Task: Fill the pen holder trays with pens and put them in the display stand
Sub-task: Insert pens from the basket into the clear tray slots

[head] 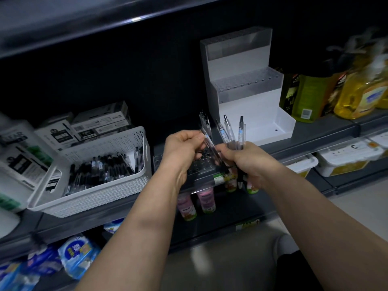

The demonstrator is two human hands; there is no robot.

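Basket [90, 198] left, pens [100, 166] inside | display stand [241, 110] right-rear | oil bottles [357, 95] beside it

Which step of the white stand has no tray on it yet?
The bottom step, at the front. Its white floor is bare, while the middle tray and top tray fill the two steps above.

Stand's bottom step [270, 131] lies open — basket [100, 185] crowds left.
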